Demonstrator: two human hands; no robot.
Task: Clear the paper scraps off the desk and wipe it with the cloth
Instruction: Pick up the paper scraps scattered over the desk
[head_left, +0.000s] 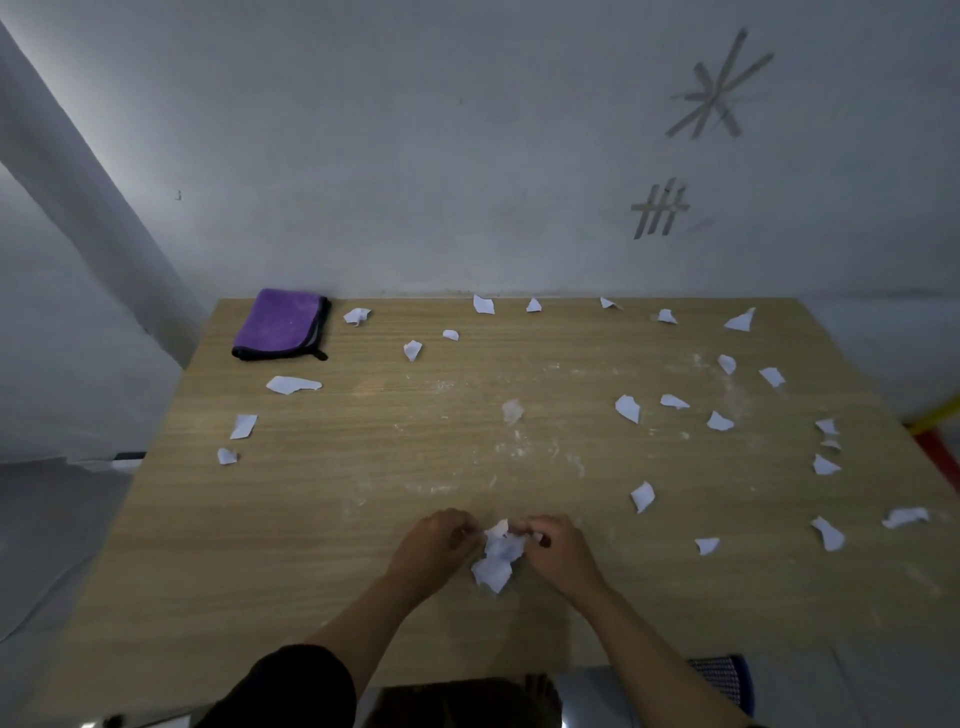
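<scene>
Both hands meet low at the near edge of the desk (363, 597): left hand (434, 545) and right hand (558, 548) pinch a crumpled bunch of paper (496, 558) between them. Loose paper scraps (627, 408) lie scattered beyond and to either side; the folded purple cloth (280, 325) sits far off, up and left of the hands.

Near the front edge of the wooden surface (363, 597), the left hand (434, 545) and right hand (558, 551) pinch a crumpled paper piece (496, 561) between them. Torn paper scraps (627, 408) lie scattered across the surface, thickest toward the right edge. A folded purple cloth (280, 325) sits at the far left corner. Pale dusty smears (519, 447) mark the middle.
</scene>
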